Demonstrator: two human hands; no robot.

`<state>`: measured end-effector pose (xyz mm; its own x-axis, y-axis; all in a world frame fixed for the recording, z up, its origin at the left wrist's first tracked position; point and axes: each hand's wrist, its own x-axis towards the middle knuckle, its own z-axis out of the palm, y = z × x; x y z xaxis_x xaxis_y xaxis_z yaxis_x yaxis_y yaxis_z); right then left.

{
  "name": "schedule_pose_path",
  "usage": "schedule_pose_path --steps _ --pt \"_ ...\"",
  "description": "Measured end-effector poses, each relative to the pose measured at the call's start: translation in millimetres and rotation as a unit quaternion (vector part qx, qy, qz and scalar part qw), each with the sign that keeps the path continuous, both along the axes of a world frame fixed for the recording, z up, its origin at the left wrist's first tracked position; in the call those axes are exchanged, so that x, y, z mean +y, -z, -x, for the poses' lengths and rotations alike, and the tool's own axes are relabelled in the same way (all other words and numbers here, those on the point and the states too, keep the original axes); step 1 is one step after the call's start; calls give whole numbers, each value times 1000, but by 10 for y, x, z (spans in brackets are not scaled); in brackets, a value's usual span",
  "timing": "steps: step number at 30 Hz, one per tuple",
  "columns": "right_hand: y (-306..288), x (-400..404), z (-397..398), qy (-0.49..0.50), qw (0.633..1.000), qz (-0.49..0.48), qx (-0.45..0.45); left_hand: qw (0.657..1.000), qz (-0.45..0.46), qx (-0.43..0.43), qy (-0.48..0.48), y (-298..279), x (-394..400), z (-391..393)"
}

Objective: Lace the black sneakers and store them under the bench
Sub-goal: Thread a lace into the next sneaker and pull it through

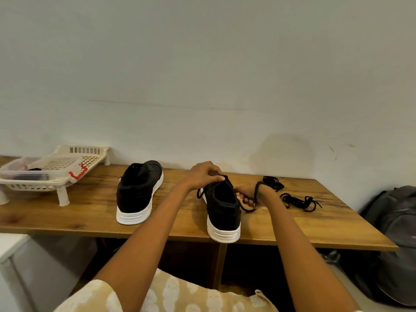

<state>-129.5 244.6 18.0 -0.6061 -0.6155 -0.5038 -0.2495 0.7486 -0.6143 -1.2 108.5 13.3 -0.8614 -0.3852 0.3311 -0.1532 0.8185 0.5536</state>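
Two black sneakers with white soles stand on the wooden bench [67, 219], heels toward me. The left sneaker [137, 192] stands alone with no hand on it. My left hand [203, 175] grips the top front of the right sneaker [222, 210], fingers curled over its tongue area. My right hand [248, 194] pinches a black lace [256, 190] beside that sneaker; the lace loops over my wrist and trails down to the bench. Another black lace [299, 202] lies loose on the bench to the right.
A cream plastic rack [90, 154] on legs holds a clear box [13, 170] with red clips at the bench's left end. A coiled dark cord [272, 182] lies near the wall. A grey backpack [396, 233] sits on the floor at right. Dark open space lies under the bench.
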Motion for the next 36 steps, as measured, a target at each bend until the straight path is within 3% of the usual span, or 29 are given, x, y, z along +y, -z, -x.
schedule_pose_path --steps 3,6,10,14,20,24,27,29,30,34,35,36 --pt "-51 -51 -60 26 975 201 -88 1000 -20 20 2 6 10 15" --pt "-55 -67 -80 26 948 313 -58 998 -58 34 -11 13 49 42" --pt "21 20 -65 -119 950 288 9 984 -176 7 3 -30 132 47" --pt "-21 76 -37 -130 940 307 76 973 -229 -6 2 -76 146 11" --pt "22 -23 -105 -129 950 252 135 958 -279 -36 53 -119 61 -48" --pt "-30 -8 -128 -118 953 263 87 941 -319 -63 91 -132 -58 -117" --pt "-4 105 -47 -121 933 336 -44 942 -312 -74 94 -140 -80 -148" --pt "-27 142 -9 -51 892 418 -161 951 -288 -67 93 -138 -59 -159" --pt "-49 142 12 -6 854 471 -219 956 -271 -60 90 -137 -39 -156" --pt "-195 141 91 129 624 657 -403 975 -208 -21 70 -137 44 -118" --pt "-214 150 102 144 599 677 -403 978 -196 -12 62 -134 57 -97" --pt "-226 157 104 151 612 679 -376 981 -189 -2 53 -128 67 -72"
